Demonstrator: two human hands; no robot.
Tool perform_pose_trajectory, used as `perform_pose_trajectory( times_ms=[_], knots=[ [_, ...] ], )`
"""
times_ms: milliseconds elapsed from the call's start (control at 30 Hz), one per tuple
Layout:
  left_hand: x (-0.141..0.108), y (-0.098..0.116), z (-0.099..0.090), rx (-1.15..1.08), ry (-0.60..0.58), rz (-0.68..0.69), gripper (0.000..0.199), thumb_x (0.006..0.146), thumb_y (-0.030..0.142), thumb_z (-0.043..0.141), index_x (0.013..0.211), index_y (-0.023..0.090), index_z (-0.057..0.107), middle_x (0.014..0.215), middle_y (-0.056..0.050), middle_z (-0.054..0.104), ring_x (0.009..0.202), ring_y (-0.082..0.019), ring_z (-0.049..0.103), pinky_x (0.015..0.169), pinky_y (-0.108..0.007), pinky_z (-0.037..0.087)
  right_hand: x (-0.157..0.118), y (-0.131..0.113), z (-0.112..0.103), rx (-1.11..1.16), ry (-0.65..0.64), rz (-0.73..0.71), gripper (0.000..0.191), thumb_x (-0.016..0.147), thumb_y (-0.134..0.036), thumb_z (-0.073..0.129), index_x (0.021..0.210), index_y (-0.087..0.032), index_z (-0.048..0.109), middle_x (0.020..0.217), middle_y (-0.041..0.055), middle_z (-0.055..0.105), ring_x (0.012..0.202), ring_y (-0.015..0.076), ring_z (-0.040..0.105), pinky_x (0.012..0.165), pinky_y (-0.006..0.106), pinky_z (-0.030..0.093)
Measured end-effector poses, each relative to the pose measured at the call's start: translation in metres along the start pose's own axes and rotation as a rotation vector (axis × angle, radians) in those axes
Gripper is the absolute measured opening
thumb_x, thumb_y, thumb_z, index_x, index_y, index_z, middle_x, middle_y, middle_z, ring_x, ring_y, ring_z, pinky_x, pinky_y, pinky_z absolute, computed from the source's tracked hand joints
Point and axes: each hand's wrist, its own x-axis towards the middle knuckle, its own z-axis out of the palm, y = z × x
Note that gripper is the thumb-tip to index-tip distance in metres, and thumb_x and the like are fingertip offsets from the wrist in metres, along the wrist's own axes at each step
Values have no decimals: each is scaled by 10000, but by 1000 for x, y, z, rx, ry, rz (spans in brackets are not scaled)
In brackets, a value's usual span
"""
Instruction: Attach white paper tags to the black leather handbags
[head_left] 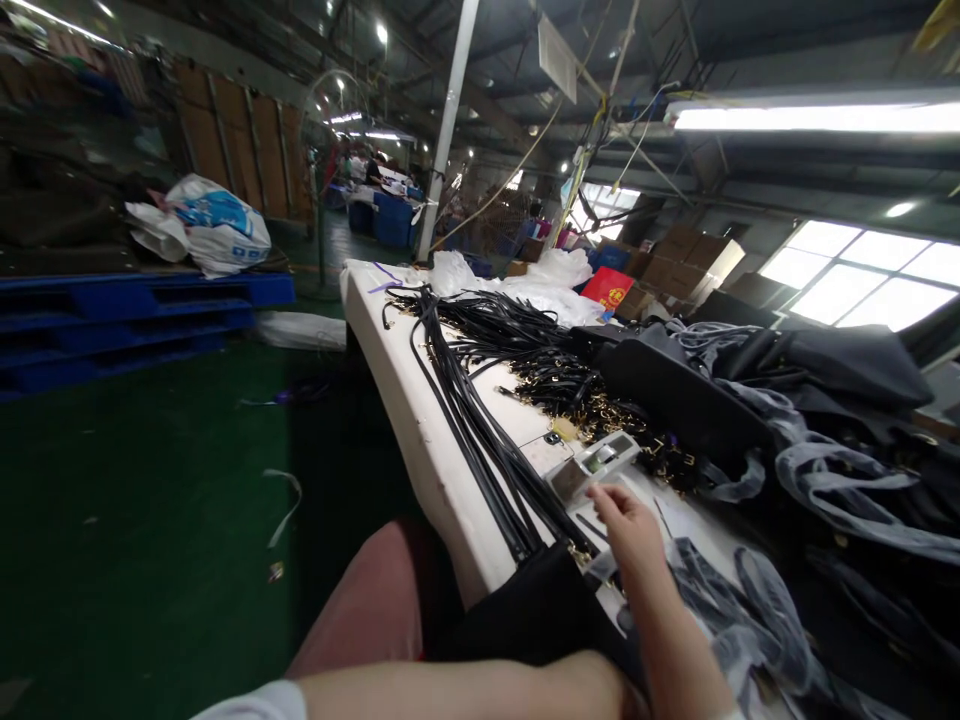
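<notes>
My right hand [619, 510] reaches over the table beside a small clear-lidded plastic box [592, 468]. Its fingers are bent together at the box's near edge; whatever they hold, if anything, is too small to make out. My left forearm crosses the bottom of the view, and the left hand [600, 685] lies low at the edge by a black leather piece [525, 605], its fingers hidden. Long black straps [480, 455] run along the white table [397, 400] up to that piece. A heap of black straps with gold-coloured buckles [562, 375] lies behind the box.
Black bags with plastic-wrapped handles [690, 400] are piled on the right. Blue pallets [150, 320] carry a white sack [217, 225] at left. A pole [450, 130] rises past the table's far end. Scraps lie on the green floor [150, 520].
</notes>
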Motion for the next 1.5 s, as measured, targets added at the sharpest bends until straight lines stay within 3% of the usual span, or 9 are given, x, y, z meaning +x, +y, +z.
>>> perform_pose_trajectory(
  times_ms=[133, 300, 433, 533, 700, 900, 1033, 1200, 1500],
  knots=[
    [3, -1, 8, -86, 4, -28, 193, 960, 243, 470, 911, 166, 639, 606, 49, 580, 503, -93, 567, 504, -196, 444, -61, -22, -57, 1, -39, -117, 418, 782, -627, 596, 749, -212, 638, 757, 33, 656, 727, 183, 593, 707, 285, 476],
    [-26, 12, 9, 40, 106, 105, 236, 948, 275, 445, 850, 159, 625, 684, 7, 652, 562, -113, 623, 534, -199, 465, -146, 3, -106, -240, -81, -7, 451, 875, -624, 502, 679, -224, 572, 523, -15, 505, 530, 131, 467, 524, 233, 384],
    [-49, 24, 12, 417, 332, 241, 363, 928, 277, 476, 1258, 129, 504, 877, -84, 714, 829, -249, 701, 732, -333, 538, -185, 38, -109, -173, -171, 184, 457, 864, -656, 496, 741, -223, 573, 488, -37, 463, 479, 122, 438, 496, 238, 363],
    [-54, 29, 20, 630, 397, 249, 513, 955, 293, 432, 1401, 72, 311, 995, -177, 708, 879, -319, 705, 737, -406, 549, -195, 50, -102, -59, -190, 258, 469, 836, -680, 523, 773, -217, 561, 500, -46, 465, 464, 113, 428, 471, 234, 344],
    [-50, 26, 31, 775, 434, 291, 494, 982, 262, 359, 1425, 79, 238, 921, -158, 726, 804, -304, 718, 673, -380, 558, -193, 55, -97, 74, -181, 341, 530, 775, -731, 559, 736, -203, 556, 463, -63, 425, 429, 91, 376, 435, 216, 302],
    [-55, 29, 28, 818, 399, 334, 272, 940, 203, 382, 1163, 113, 508, 893, -124, 706, 797, -279, 703, 674, -352, 549, -191, 63, -98, 95, -181, 373, 540, 752, -737, 579, 720, -199, 566, 452, -57, 449, 414, 93, 395, 429, 218, 310],
    [-58, 36, 24, 510, 395, 259, 244, 961, 261, 371, 985, 157, 591, 860, -81, 685, 779, -225, 682, 721, -343, 543, -193, 65, -98, 117, -244, 313, 488, 738, -669, 651, 794, -185, 635, 580, -15, 575, 500, 121, 513, 498, 240, 403],
    [-52, 38, 30, -305, 115, 15, 288, 967, 230, 304, 1002, 131, 572, 598, 30, 549, 417, -107, 526, 451, -227, 461, -192, 73, -96, 104, -281, 284, 501, 743, -659, 641, 843, -171, 694, 710, 38, 656, 627, 173, 590, 604, 283, 473],
    [-54, 38, 43, -551, 114, 74, 453, 955, 188, 309, 1383, 189, 457, 567, 42, 547, 363, -85, 500, 387, -172, 425, -183, 73, -81, 158, -110, 243, 498, 687, -654, 692, 748, -160, 687, 676, 50, 679, 653, 189, 586, 639, 280, 471]
  ],
)
